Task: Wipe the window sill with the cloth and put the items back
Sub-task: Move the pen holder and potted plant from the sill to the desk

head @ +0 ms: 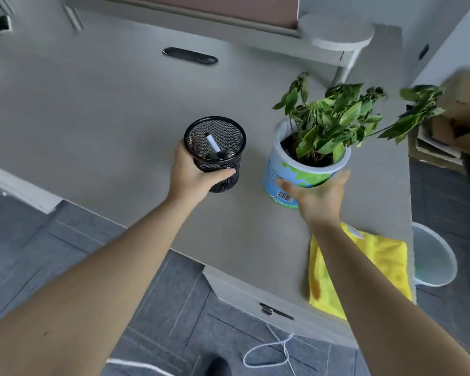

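My left hand [192, 173] grips a black mesh pen holder [217, 147] with a white pen and a dark item inside, over the grey desk [92, 126]. My right hand [319, 195] holds a blue and green plant pot [288, 169] from its near side; the pot is tilted and carries a leafy green plant [337, 118]. A yellow cloth [375, 267] lies flat on the desk's near right corner, partly under my right forearm.
A black oblong cable slot [190, 56] sits at the back of the desk. A white lamp base [337, 33] stands at the back right. Cardboard boxes [456, 123] and a pale bin [432, 259] are on the floor to the right. A white cord [272, 351] lies on the floor.
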`<action>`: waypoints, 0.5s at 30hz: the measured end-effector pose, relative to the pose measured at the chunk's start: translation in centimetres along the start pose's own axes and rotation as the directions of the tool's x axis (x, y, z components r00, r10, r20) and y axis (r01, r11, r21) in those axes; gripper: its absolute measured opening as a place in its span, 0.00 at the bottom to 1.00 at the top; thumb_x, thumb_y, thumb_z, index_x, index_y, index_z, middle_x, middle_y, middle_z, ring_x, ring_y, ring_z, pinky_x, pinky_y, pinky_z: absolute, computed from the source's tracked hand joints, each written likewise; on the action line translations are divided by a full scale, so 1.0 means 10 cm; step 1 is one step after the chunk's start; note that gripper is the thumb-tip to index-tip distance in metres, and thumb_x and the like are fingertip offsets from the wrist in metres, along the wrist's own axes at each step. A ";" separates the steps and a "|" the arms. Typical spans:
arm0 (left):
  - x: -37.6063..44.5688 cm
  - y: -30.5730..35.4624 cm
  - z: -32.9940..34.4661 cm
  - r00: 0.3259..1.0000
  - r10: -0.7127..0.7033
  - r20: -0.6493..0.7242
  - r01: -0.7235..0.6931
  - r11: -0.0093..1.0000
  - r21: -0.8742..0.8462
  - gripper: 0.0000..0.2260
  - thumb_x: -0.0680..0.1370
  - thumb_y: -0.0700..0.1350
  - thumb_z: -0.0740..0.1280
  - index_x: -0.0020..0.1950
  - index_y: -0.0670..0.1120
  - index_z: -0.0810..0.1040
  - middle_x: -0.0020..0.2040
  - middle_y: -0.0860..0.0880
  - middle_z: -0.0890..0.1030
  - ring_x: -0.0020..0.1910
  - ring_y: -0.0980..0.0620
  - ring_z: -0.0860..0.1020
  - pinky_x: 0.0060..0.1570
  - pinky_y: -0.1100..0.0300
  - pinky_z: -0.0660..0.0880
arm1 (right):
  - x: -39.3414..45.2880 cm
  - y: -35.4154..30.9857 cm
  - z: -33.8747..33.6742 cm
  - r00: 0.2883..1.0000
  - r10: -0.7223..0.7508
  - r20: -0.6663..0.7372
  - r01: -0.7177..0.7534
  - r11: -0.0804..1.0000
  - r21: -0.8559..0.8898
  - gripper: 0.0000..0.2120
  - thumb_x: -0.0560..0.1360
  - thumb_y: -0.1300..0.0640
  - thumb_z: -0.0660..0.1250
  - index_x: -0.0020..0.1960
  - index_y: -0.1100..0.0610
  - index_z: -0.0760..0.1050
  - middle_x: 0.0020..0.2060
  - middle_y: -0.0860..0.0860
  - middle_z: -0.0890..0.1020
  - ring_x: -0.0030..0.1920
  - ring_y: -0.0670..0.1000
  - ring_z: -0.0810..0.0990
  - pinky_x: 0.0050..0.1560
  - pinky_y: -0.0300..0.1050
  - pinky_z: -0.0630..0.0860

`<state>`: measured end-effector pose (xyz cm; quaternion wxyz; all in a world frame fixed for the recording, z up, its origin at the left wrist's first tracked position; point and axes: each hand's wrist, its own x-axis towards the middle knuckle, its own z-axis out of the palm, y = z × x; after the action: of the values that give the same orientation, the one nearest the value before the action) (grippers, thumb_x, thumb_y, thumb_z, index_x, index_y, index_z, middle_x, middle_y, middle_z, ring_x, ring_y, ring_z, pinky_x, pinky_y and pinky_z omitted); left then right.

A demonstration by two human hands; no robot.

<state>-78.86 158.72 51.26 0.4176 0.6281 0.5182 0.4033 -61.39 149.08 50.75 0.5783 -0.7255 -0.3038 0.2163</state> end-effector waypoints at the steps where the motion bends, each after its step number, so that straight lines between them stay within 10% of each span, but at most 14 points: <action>1: 0.09 -0.07 0.03 1.000 0.000 0.010 0.000 1.000 -0.001 0.38 0.51 0.53 0.76 0.58 0.42 0.71 0.57 0.44 0.79 0.56 0.49 0.78 0.60 0.50 0.74 | 0.07 0.04 0.07 1.000 0.004 -0.011 -0.004 1.000 -0.010 0.35 0.59 0.63 0.79 0.52 0.55 0.57 0.51 0.49 0.70 0.51 0.48 0.71 0.43 0.28 0.67; 9: 0.38 -0.35 0.20 0.999 -0.018 0.039 0.020 0.999 -0.037 0.28 0.52 0.50 0.76 0.48 0.60 0.68 0.51 0.51 0.80 0.52 0.55 0.79 0.58 0.59 0.73 | 0.30 0.24 0.33 0.998 0.041 -0.042 -0.043 0.998 -0.052 0.38 0.58 0.62 0.80 0.59 0.57 0.60 0.54 0.48 0.70 0.55 0.47 0.72 0.51 0.31 0.68; 15: 0.45 -0.48 0.20 0.997 -0.041 0.065 0.044 0.998 -0.046 0.33 0.54 0.50 0.77 0.56 0.45 0.72 0.55 0.44 0.81 0.55 0.48 0.79 0.60 0.45 0.74 | 0.33 0.30 0.37 0.999 0.018 -0.026 -0.020 0.998 -0.057 0.39 0.58 0.62 0.80 0.60 0.57 0.59 0.56 0.50 0.70 0.57 0.47 0.71 0.56 0.35 0.69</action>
<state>-77.89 163.53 46.38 0.4572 0.6192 0.5082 0.3863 -60.95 153.55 47.12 0.5590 -0.7474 -0.2956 0.2036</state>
